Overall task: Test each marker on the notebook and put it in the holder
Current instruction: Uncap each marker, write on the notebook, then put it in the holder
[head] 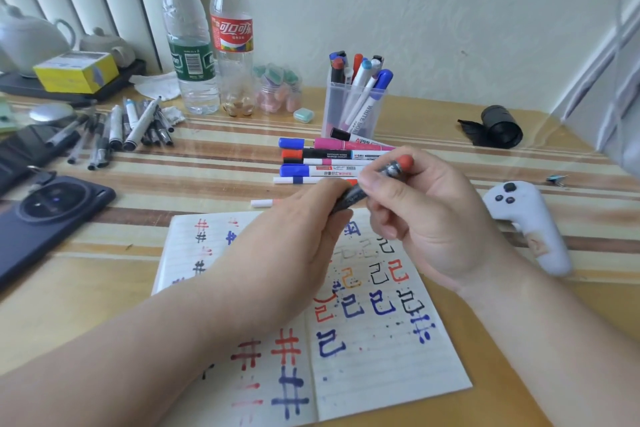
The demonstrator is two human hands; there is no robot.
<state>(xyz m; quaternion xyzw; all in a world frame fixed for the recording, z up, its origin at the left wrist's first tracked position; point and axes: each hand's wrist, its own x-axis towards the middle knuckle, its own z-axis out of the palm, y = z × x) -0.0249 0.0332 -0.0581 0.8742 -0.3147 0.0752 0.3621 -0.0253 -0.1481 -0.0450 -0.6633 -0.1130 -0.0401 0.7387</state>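
Both my hands hold one dark-barrelled marker (pixel 353 196) with a red end above the open notebook (pixel 377 374). My left hand (pixel 294 239) grips the lower part of the barrel. My right hand (pixel 426 215) pinches the upper part near the red tip. The notebook pages are covered in red, blue and black test marks. Several markers (pixel 325 159) lie in a row on the table just beyond my hands. A clear plastic holder (pixel 349 107) behind them stands upright with several markers in it. One white marker (pixel 265 203) lies at the notebook's top edge.
A pile of pens (pixel 121 128) lies at the left, with a dark phone (pixel 45 218) in front of it. Two plastic bottles (pixel 207 35) stand at the back. A white controller (pixel 530 225) lies right of the notebook, a black roll (pixel 498 126) further back.
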